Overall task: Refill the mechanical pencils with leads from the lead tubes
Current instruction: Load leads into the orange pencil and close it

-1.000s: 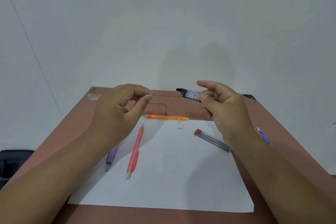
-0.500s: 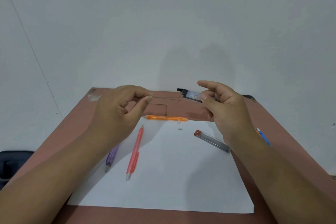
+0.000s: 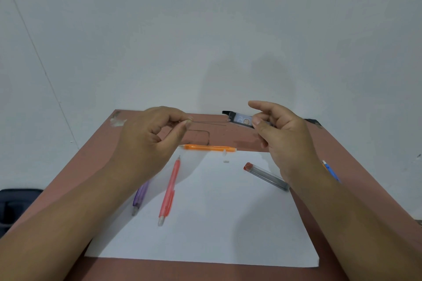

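My left hand [image 3: 150, 141] pinches a thin dark lead [image 3: 210, 123] between thumb and forefinger, raised above the table. The lead runs right toward the open end of a flat clear lead case with a black cap [image 3: 238, 118], which my right hand [image 3: 285, 139] holds. On the white paper [image 3: 217, 223] lie an orange mechanical pencil [image 3: 210, 148], a pink one [image 3: 170, 190] and a purple one [image 3: 140, 197], partly under my left wrist. A round lead tube with a red cap [image 3: 266, 175] lies beside my right wrist.
The brown table [image 3: 91, 166] stands against a pale wall. A tiny white piece [image 3: 226, 161] rests on the paper near the orange pencil. A blue and orange pencil [image 3: 330, 170] pokes out behind my right forearm. A dark object [image 3: 13, 207] sits off the table's left side.
The lead now shows more plainly between my left fingertips and the case. Both hands stay almost in place.
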`<control>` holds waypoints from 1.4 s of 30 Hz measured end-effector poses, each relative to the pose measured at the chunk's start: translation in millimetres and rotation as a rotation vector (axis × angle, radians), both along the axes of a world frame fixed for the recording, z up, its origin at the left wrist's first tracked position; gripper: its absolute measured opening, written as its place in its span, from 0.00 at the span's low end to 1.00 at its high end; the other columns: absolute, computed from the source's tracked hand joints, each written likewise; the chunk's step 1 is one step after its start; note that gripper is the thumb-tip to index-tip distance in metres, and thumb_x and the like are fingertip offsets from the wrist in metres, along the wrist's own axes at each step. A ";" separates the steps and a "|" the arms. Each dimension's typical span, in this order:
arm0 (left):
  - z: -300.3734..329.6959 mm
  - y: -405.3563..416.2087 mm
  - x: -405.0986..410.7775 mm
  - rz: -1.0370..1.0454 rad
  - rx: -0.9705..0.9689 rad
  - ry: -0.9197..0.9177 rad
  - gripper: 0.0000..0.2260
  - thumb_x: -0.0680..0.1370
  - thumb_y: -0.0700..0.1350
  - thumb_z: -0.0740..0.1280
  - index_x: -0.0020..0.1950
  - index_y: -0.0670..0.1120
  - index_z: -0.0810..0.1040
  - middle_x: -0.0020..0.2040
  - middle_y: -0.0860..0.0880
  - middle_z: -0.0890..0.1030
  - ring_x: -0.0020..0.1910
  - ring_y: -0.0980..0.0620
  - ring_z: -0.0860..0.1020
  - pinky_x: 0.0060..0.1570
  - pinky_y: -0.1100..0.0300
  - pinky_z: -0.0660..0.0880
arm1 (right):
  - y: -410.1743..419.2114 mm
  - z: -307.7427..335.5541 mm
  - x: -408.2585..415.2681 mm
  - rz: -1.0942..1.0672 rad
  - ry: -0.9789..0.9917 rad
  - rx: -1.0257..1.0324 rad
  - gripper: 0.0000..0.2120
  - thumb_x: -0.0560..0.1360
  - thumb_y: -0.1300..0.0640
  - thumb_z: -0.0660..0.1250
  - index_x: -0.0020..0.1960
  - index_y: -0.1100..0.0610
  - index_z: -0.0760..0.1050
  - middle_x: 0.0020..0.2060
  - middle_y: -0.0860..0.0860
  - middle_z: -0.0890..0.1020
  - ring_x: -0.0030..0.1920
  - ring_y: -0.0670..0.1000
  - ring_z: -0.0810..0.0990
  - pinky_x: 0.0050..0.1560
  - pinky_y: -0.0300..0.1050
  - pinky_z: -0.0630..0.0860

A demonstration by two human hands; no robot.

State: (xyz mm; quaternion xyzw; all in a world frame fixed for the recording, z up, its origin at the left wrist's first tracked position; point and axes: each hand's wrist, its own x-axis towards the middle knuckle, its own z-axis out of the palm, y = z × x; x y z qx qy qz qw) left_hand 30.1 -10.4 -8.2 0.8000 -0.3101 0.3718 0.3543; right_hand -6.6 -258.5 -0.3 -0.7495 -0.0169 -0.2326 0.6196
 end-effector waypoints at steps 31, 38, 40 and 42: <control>-3.3 0.7 2.6 -0.101 -0.121 0.235 0.04 0.78 0.44 0.71 0.47 0.53 0.83 0.44 0.57 0.85 0.47 0.57 0.82 0.47 0.71 0.74 | -4.0 -2.7 0.0 0.002 -0.004 -0.125 0.17 0.80 0.62 0.67 0.58 0.41 0.81 0.41 0.41 0.80 0.39 0.40 0.76 0.48 0.39 0.71; -1.9 -0.6 1.7 -0.153 -0.184 0.308 0.05 0.78 0.52 0.71 0.45 0.52 0.83 0.43 0.57 0.85 0.47 0.55 0.83 0.46 0.68 0.76 | -5.0 -3.3 1.2 0.013 0.002 -0.120 0.17 0.80 0.61 0.67 0.58 0.40 0.81 0.42 0.41 0.81 0.40 0.41 0.76 0.49 0.41 0.71; -3.5 -0.4 3.4 -0.149 -0.179 0.305 0.05 0.77 0.51 0.70 0.46 0.51 0.84 0.43 0.56 0.85 0.47 0.54 0.84 0.47 0.64 0.78 | -5.5 -3.4 1.4 0.013 0.002 -0.121 0.17 0.80 0.61 0.67 0.58 0.40 0.81 0.41 0.40 0.81 0.41 0.41 0.76 0.49 0.41 0.71; -4.6 0.0 4.7 -0.149 -0.176 0.294 0.05 0.77 0.50 0.70 0.46 0.51 0.84 0.43 0.55 0.85 0.46 0.54 0.84 0.46 0.64 0.78 | -6.1 -3.3 1.7 0.013 0.003 -0.116 0.17 0.80 0.61 0.67 0.58 0.40 0.82 0.42 0.40 0.81 0.41 0.41 0.77 0.50 0.41 0.71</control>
